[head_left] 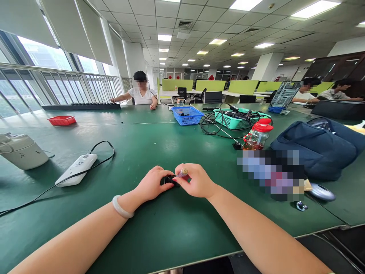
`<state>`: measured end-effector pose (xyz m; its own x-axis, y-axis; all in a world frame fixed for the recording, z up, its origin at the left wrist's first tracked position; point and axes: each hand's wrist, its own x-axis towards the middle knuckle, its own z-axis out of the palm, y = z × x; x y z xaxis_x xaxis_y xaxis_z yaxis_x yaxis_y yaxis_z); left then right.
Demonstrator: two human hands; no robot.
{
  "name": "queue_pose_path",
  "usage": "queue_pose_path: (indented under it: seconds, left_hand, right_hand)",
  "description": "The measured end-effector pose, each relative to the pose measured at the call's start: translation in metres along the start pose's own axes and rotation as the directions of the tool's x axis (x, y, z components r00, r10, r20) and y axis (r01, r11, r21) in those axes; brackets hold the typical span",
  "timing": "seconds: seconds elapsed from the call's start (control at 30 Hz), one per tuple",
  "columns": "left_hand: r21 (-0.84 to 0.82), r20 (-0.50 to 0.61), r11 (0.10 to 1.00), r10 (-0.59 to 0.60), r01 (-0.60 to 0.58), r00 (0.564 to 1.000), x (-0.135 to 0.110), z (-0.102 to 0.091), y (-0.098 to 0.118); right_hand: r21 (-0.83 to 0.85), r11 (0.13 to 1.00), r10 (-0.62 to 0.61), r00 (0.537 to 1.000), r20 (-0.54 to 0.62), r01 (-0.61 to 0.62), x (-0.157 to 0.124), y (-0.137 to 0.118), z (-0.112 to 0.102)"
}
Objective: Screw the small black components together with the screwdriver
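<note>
I could read no lettering; the dark marks on the white device (72, 170) and white jug (25, 156) were illegible.

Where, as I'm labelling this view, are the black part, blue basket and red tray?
Black part (168, 180): head view, uncovered middle.
Blue basket (188, 120): head view, front wall.
Red tray (62, 122): head view, front wall.

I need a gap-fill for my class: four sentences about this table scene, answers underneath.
1. The small object touched by the left hand is coloured ____.
2. The tool is in the ____ hand.
3. The white bangle circles the ____ wrist.
4. The plastic basket directly left of the teal basket is coloured ____.

Missing words: black; right; left; blue
</note>
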<state>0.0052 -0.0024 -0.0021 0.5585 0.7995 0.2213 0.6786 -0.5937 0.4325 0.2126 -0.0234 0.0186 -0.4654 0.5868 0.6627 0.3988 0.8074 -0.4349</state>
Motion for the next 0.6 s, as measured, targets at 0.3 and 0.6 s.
queue_pose_path:
  seconds: [0.3,0.6]
  left_hand:
    - [0.023,-0.024,0.999,-0.025,0.026,0.999,0.001,0.001,-0.001]
    - [0.01,-0.002,0.999,-0.046,0.046,0.999,0.002,0.001,0.001]
  right_hand:
    - [0.008,0.993,-0.121,0.978,0.172,0.122,-0.004,-0.017,0.013]
    - [-0.065,0.998,-0.022,0.999,0.029,0.024,-0.001,-0.007,0.003]
